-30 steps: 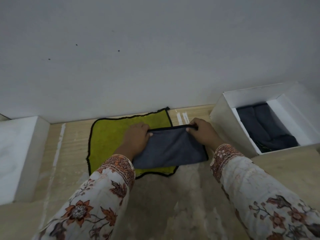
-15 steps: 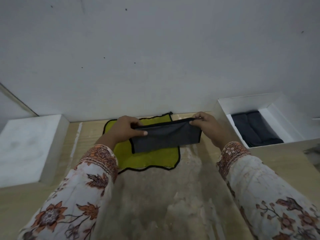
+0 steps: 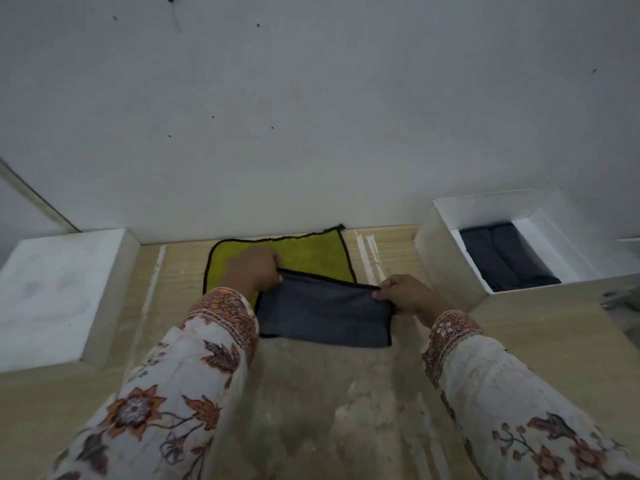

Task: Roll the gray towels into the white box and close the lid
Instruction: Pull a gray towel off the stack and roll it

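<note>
Gray folded microfiber towel [image 3: 323, 315], pinched at its far corners by left hand [image 3: 254, 270] and right hand [image 3: 403, 294], lies partly over what looks like a yellow-green cloth [image 3: 294, 252], which might snag and get rolled in.

white box [image 3: 450, 258] partly cut off right
</note>
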